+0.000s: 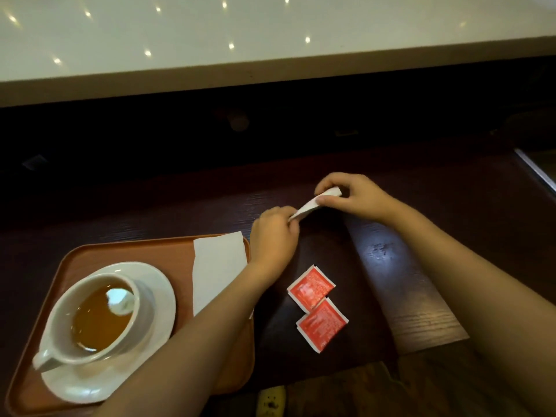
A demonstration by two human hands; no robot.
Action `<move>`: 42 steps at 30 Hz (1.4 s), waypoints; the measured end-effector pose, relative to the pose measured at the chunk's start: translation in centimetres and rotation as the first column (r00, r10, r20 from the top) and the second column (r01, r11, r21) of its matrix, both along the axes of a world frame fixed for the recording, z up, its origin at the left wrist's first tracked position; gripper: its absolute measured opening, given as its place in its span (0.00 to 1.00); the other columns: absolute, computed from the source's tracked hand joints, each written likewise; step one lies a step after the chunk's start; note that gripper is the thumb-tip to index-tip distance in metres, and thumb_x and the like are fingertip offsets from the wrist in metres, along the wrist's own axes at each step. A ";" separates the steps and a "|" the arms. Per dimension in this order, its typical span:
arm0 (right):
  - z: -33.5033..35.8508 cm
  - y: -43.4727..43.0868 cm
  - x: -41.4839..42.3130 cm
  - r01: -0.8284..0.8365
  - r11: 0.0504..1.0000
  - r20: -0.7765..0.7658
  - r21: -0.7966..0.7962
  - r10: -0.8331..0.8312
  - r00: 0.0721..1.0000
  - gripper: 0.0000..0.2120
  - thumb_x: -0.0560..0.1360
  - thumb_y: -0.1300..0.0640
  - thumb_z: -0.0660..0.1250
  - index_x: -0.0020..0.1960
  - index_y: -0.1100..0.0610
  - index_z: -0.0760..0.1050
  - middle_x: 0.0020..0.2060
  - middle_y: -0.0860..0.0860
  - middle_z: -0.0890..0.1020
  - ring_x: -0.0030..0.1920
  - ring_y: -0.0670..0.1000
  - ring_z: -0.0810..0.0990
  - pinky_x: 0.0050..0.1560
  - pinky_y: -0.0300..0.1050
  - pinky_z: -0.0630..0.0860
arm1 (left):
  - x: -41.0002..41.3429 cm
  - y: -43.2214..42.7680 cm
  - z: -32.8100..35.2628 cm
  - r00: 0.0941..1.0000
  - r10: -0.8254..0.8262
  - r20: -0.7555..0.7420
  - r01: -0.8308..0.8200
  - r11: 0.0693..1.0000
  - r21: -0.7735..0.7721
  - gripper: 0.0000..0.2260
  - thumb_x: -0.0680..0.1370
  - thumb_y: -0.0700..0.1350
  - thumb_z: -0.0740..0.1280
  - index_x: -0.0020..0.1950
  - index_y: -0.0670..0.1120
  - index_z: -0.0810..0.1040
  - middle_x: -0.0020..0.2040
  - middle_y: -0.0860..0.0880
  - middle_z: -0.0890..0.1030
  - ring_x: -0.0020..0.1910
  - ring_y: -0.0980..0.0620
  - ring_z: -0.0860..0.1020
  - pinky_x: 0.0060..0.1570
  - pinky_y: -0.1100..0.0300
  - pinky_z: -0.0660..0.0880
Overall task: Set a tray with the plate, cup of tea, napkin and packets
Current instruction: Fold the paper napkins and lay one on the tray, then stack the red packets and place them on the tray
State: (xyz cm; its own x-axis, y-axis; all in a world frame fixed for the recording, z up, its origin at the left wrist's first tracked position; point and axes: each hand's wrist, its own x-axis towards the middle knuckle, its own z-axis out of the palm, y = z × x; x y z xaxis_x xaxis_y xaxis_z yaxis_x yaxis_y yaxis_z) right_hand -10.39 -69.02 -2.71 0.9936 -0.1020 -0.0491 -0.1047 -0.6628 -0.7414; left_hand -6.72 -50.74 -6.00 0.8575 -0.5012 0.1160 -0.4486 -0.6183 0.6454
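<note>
An orange tray (90, 254) lies at the lower left of the dark wooden table. On it a white plate (159, 284) carries a white cup of tea (99, 320). A white napkin (216, 266) rests along the tray's right side. Two red packets (313, 287) (323, 325) lie on the table right of the tray. Above them, my left hand (273, 233) and my right hand (352, 194) both pinch a small white packet (316, 203), one at each end, held above the table.
A pale counter (270, 40) runs across the back, with a dark recess beneath it. A lighter wood strip (421, 296) crosses the table at the right. A yellow object (272, 400) peeks in at the bottom edge.
</note>
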 end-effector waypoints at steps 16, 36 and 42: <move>-0.4 15.5 4.5 -0.128 0.991 -0.111 -0.036 0.123 0.986 0.10 0.70 0.60 0.67 0.51 0.62 0.77 0.50 0.60 0.81 0.50 0.56 0.78 0.45 0.45 0.71 | -5.5 14.3 1.4 0.878 0.355 -0.321 -0.404 0.909 -0.100 0.20 0.75 0.41 0.63 0.66 0.50 0.68 0.58 0.50 0.77 0.52 0.55 0.75 0.42 0.69 0.68; -4.5 7.0 -13.9 0.131 0.925 -0.028 -0.356 -0.151 0.988 0.18 0.69 0.50 0.70 0.57 0.55 0.76 0.55 0.54 0.78 0.57 0.57 0.71 0.59 0.49 0.65 | -16.5 6.0 -1.5 0.995 0.097 0.012 -0.098 0.975 0.198 0.26 0.69 0.53 0.71 0.60 0.43 0.68 0.56 0.44 0.75 0.56 0.44 0.71 0.55 0.52 0.68; -6.8 9.5 -16.8 0.229 0.893 0.086 -0.387 -0.212 0.973 0.21 0.71 0.50 0.67 0.63 0.53 0.73 0.62 0.51 0.73 0.61 0.54 0.64 0.56 0.45 0.60 | -16.6 6.1 -2.2 0.996 0.057 0.062 -0.066 0.986 0.152 0.25 0.71 0.50 0.70 0.63 0.43 0.67 0.57 0.44 0.76 0.56 0.45 0.72 0.55 0.52 0.68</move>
